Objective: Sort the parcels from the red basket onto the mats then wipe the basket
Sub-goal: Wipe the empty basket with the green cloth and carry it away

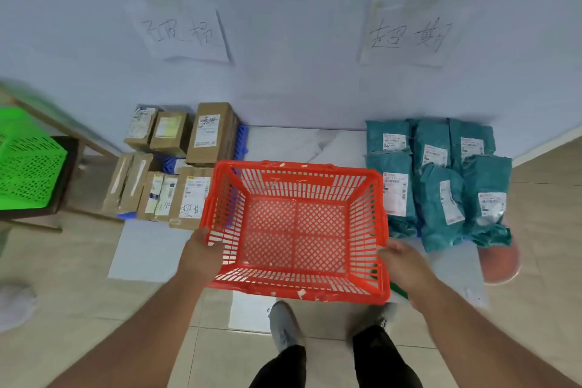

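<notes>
Beige floor tiles (pixel 78 261) meet the wall, cardboard boxes (pixel 176 167) lying left and teal mailer bags (pixel 441 179) right. Between them I see my left hand (pixel 201 257) and right hand (pixel 401 264) gripping the empty red basket (pixel 296 230) by its side rims.

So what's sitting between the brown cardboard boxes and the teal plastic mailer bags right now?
The empty red plastic basket, held by both hands; behind it, bare white marbled floor, in the head view.

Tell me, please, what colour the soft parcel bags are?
Teal bags with white labels, in the head view.
</notes>
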`<state>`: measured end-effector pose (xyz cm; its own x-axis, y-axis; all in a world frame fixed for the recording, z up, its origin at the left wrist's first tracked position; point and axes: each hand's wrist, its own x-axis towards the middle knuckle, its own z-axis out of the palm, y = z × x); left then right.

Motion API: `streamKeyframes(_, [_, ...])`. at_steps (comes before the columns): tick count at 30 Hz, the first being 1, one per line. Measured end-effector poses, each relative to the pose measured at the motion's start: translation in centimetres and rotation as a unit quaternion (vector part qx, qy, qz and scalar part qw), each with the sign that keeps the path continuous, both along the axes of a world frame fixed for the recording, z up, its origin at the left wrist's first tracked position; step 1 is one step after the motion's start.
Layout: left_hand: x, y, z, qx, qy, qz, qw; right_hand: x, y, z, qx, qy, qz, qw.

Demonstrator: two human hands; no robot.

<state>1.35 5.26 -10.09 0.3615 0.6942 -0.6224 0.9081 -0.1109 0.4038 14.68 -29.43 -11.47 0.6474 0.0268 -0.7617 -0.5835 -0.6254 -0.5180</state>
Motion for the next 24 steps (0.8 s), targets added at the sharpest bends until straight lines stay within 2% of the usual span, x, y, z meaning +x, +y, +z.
streamKeyframes(5, [-1.5,2.8,-1.1,0.006,0.026,0.008,1.000,-0.1,1.6,-1.7,-0.051,-0.027,-0.029,0.998])
streamKeyframes(10, [-1.4,4.3,-3.7,-0.055,0.059,-0.004,0.997,0.5,2.2,-2.8,-0.108,-0.092,-0.075,0.987])
streamKeyframes(13, [-1.4,5.1,-4.9,-0.082,0.042,-0.005,0.996,0.7,2.2,-4.4,-0.072,-0.016,-0.094,0.993])
streamKeyframes(17, [-1.1,5.4,-5.3,-0.127,0.018,0.067,0.989,0.9,1.3,-6.7,-0.067,0.024,-0.113,0.991])
streamKeyframes(20, [-0.8,5.0,-5.3,-0.159,-0.019,0.135,0.978,1.4,0.9,-6.7,-0.080,0.004,-0.126,0.989])
streamKeyframes(24, [-1.0,4.5,-4.1,-0.169,-0.059,0.168,0.969,1.6,0.3,-4.0,-0.079,-0.029,-0.146,0.986])
